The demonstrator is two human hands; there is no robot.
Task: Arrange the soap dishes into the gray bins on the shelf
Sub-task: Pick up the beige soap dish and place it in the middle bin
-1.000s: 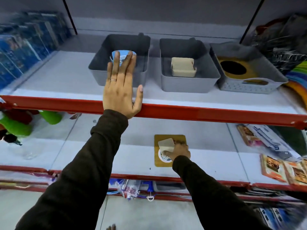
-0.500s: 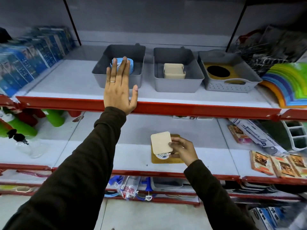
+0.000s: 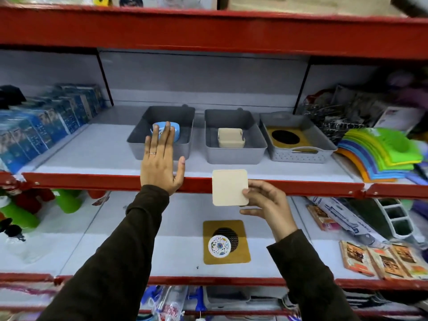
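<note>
Right hand [image 3: 266, 205] pinches a cream square soap dish [image 3: 230, 187] by its edge, thumb and fingers closed on the side at 3 o'clock, the dish raised in front of the red shelf lip [image 3: 92, 180]. At 12 o'clock from it sits the middle gray bin [image 3: 234, 156] with a matching cream dish [image 3: 231, 137] inside. Left hand [image 3: 162, 163] is flat and spread, holding nothing, against the left gray bin [image 3: 139, 144], where a blue dish [image 3: 176, 133] lies.
</note>
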